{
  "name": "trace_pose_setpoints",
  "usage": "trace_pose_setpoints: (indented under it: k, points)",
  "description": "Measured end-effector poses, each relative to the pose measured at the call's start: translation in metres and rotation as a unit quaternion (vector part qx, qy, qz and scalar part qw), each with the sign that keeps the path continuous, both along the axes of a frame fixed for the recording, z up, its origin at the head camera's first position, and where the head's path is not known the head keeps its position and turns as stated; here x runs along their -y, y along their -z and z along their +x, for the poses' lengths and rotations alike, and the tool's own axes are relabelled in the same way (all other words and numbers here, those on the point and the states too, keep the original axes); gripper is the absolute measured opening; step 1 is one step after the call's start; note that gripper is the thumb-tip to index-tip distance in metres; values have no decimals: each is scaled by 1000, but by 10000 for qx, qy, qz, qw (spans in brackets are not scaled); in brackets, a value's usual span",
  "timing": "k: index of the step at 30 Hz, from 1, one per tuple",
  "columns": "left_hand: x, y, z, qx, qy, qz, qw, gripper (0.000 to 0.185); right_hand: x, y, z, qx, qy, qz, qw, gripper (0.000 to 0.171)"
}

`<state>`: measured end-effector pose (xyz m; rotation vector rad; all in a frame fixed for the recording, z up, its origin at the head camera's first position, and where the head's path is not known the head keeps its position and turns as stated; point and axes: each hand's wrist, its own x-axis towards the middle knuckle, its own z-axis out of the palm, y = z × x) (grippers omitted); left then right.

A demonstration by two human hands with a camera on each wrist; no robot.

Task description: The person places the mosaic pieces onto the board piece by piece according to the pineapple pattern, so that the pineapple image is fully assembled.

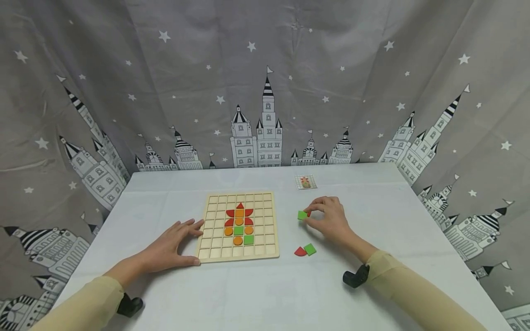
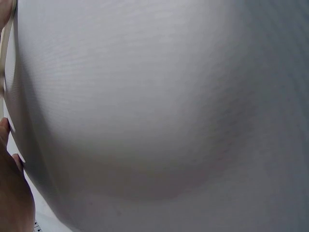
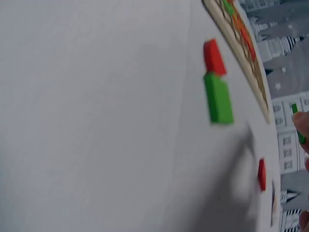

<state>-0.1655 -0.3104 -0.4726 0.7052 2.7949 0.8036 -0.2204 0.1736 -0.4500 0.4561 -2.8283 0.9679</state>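
Note:
A wooden grid board (image 1: 265, 250) lies on the white table with red, orange and green tiles set in its middle squares. My left hand (image 1: 175, 246) rests at its left side, thumb by the near corner and fingertips on the edge. Between thumb and fingertips, my right hand (image 1: 331, 220) pinches a green square tile (image 1: 302, 215) to the right of the board. In the right wrist view, that green tile (image 3: 300, 130) is raised above the table, seen edge-on. A red piece (image 3: 261, 174) lies under it, mostly hidden by the hand in the head view.
Nearer the front, a red quarter-circle tile (image 1: 300, 251) and another green square tile (image 1: 310, 249) lie touching. A small pattern card (image 1: 305, 182) lies at the back of the table. Behind it hangs a grey curtain (image 1: 248, 59) printed with castles and stars.

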Motion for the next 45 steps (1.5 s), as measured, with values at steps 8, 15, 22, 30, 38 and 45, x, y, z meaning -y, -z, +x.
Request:
trace_pose_setpoints:
  k: [8, 15, 22, 30, 38, 45]
  points:
    - [0, 2, -1, 26, -30, -42, 10000, 80, 52, -12, 3, 167, -410, -13, 9990, 18]
    - [0, -1, -1, 105, -54, -48, 9999, 81, 100, -11, 13, 125, -1070, 6, 9942, 17]
    - [0, -1, -2, 12, -10, -33, 10000, 79, 139, 1, 24, 15, -1580, 403, 9866, 19]
    - [2, 3, -2, -77, 59, 6, 10000, 78, 167, 9, 29, -214, -1798, 833, 9799, 20]
    - [2, 4, -2, -6, 14, -24, 10000, 79, 180, 16, 27, -421, -1732, 971, 9792, 23]
    - [4, 5, -2, 18, 8, -40, 10000, 79, 184, 21, 26, -369, -1654, 1004, 9804, 25]
